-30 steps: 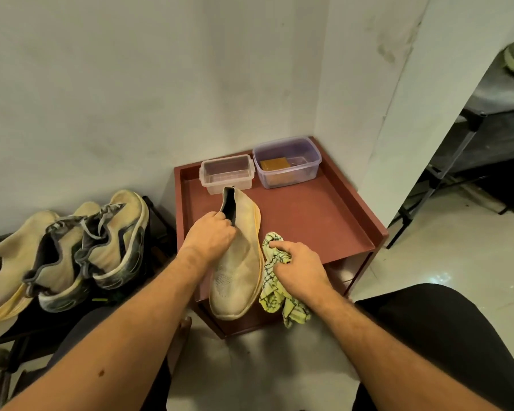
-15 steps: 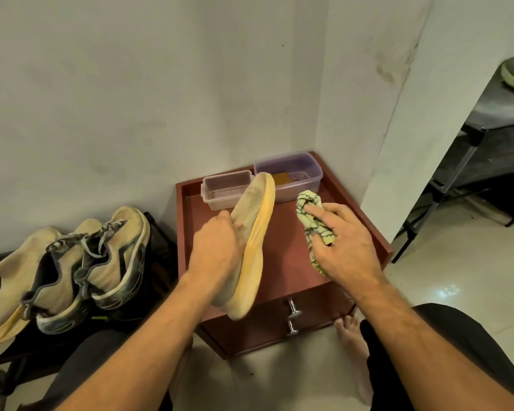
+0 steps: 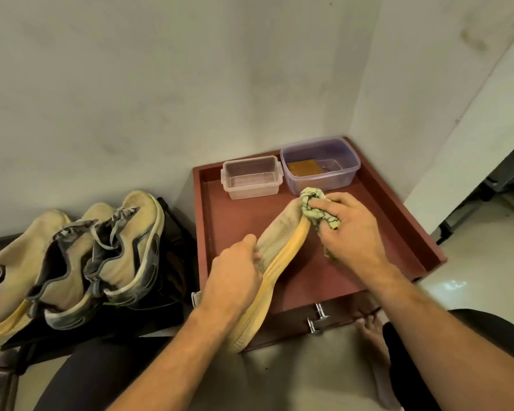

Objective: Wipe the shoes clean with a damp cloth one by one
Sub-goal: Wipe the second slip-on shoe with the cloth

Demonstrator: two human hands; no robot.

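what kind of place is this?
Probably a home entryway or shoe-storage corner: worn beige sneakers lined up on a low black rack against a plain white wall, beside a small reddish-brown wooden cabinet on a glossy tiled floor.

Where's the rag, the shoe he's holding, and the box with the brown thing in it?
Rag (image 3: 315, 206), head view: its bunched end.
Held shoe (image 3: 279, 232), head view: mesh upper.
Purple box (image 3: 350, 173), head view: right wall.

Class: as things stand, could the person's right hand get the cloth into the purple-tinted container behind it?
Probably yes. The right hand grips the cloth just in front of the purple-tinted container, which has no lid on and nothing between them.
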